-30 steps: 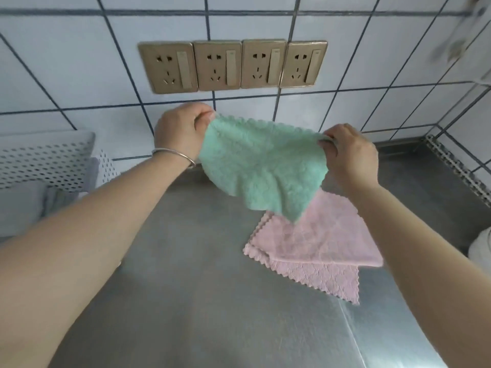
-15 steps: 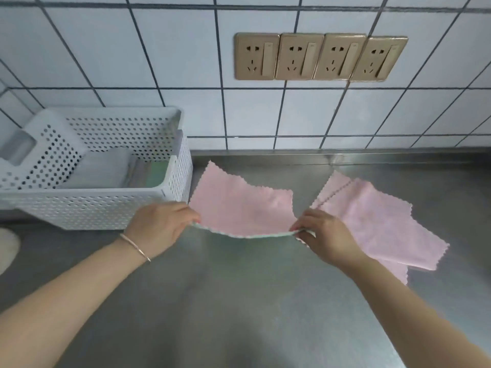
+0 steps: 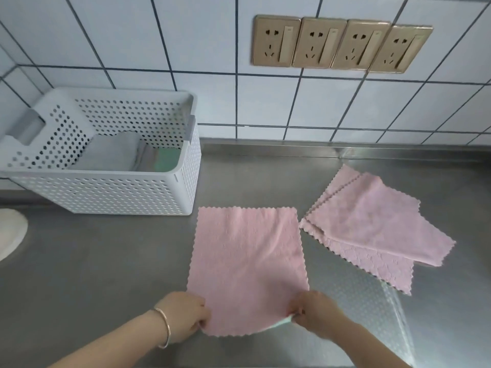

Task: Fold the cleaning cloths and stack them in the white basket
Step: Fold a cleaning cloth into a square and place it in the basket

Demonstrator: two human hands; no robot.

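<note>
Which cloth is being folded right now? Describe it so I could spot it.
On the steel counter, just right of the white basket, a pink cloth lies flat. Unlike the loose pink cloths farther right, both hands pinch its near corners, showing a green underside.

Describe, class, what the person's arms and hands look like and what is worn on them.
Both forearms are bare, with no sleeves or gloves in view. The left hand has a thin, plain silver-coloured bangle hanging loosely round its wrist. The right hand and its wrist carry no jewellery or watch that shows. No rings show on either hand.
</note>
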